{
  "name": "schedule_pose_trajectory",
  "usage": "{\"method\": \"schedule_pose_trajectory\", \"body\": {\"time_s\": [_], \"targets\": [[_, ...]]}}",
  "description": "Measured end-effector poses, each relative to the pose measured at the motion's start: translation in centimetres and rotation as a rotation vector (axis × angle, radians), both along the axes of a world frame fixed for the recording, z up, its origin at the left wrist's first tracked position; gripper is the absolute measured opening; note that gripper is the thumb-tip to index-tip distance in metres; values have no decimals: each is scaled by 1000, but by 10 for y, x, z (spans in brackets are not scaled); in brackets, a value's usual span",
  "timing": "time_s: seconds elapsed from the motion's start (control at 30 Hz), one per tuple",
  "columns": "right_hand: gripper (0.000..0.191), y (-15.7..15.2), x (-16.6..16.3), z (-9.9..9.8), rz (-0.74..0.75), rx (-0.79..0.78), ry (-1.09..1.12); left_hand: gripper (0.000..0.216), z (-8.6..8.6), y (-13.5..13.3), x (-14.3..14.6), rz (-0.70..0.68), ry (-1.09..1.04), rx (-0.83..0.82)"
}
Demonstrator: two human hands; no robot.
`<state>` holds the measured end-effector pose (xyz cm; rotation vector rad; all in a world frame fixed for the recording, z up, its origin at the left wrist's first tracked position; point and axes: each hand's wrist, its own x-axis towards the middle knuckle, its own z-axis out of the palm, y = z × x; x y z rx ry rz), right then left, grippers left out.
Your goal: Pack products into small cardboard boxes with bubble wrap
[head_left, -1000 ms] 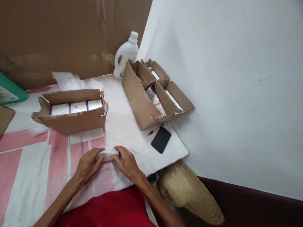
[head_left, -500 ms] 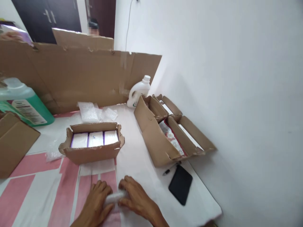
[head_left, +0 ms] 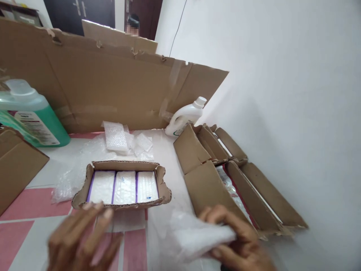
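My right hand (head_left: pixel 239 241) is closed on a crumpled sheet of bubble wrap (head_left: pixel 194 237), lifted above the table at the lower right. At the lower left my left hand (head_left: pixel 81 241) hovers blurred, fingers spread, with nothing in it. Just beyond it sits a shallow cardboard tray (head_left: pixel 121 205) holding three white wrapped packs side by side. The open cardboard box (head_left: pixel 208 188) with its flaps spread lies right behind my right hand.
A tall cardboard sheet (head_left: pixel 113 86) stands across the back. A white bottle (head_left: pixel 184 116) leans by the wall, a green jug (head_left: pixel 31 120) at far left, loose bubble wrap pieces (head_left: pixel 121 137) behind the tray, another box (head_left: pixel 17 165) at left. A person's head shows beyond the cardboard.
Both hands have left the small wrapped roll on the cloth and risen. The right hand now holds a bubble wrap sheet, and the view has shifted closer and upward.
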<state>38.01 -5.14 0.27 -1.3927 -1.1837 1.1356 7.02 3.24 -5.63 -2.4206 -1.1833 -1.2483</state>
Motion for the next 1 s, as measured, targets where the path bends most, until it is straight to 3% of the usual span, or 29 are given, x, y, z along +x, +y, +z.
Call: {"method": "schedule_pose_trajectory", "body": {"time_s": [0.07,0.17,0.27,0.37,0.47,0.57,0.67,0.77,0.87,1.0], "targets": [[23,25,3,29,-112,169,-109,75,6,24,-18,70,112,18],[19,69,-15,48,-108,215,-251,55,-5,36,-39,-16,171,-21],[14,108,-47,44,105,142,-238,45,-14,27,-48,-52,139,-69],[19,128,-76,30,275,85,-127,47,-4,24,-43,-62,37,-162],[30,133,-94,17,308,41,80,58,20,37,-34,-19,-110,-319],[36,130,-104,12,260,62,209,44,40,57,-26,-98,-212,-544],[30,125,-107,13,143,149,125,35,55,71,-19,-188,-363,-807],[29,119,-105,12,51,197,7,56,68,80,-8,-328,-512,-1008],[27,115,-101,8,-9,205,-45,50,78,86,5,-391,-562,-1082],[13,111,-92,5,-23,223,60,42,85,94,17,-327,-599,-1096]]}}
